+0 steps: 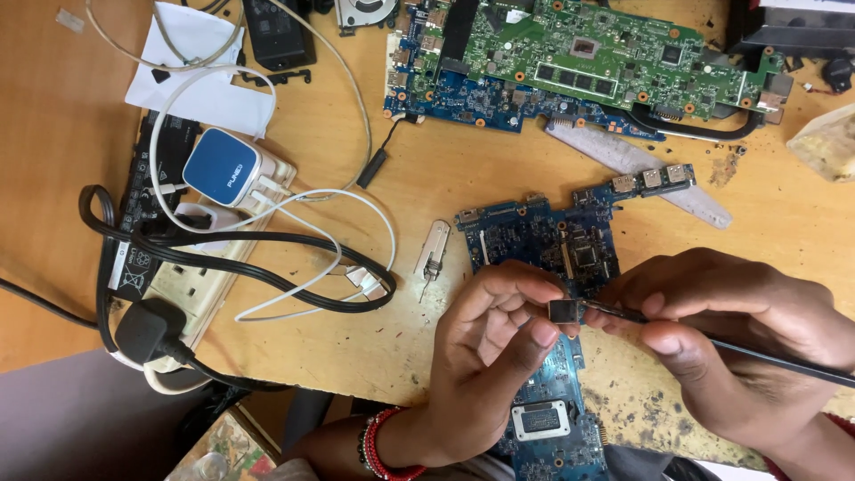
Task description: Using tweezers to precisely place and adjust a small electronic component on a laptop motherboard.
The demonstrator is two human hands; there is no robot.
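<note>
Left hand (494, 343), lower centre, pinches small black chip (565, 311) between thumb and fingers. Right hand (721, 334), lower right, grips thin black tool (766, 356), tip touching chip. Blue circuit board (543, 240) beneath hands on desk (410, 338). Green board (588, 53) top; power strip (191, 276) left.

My hands cover the middle of the blue circuit board (543, 240). Below it, the lower edge cuts off its end. Right of it, the thin tool (775, 358) exits frame.
</note>
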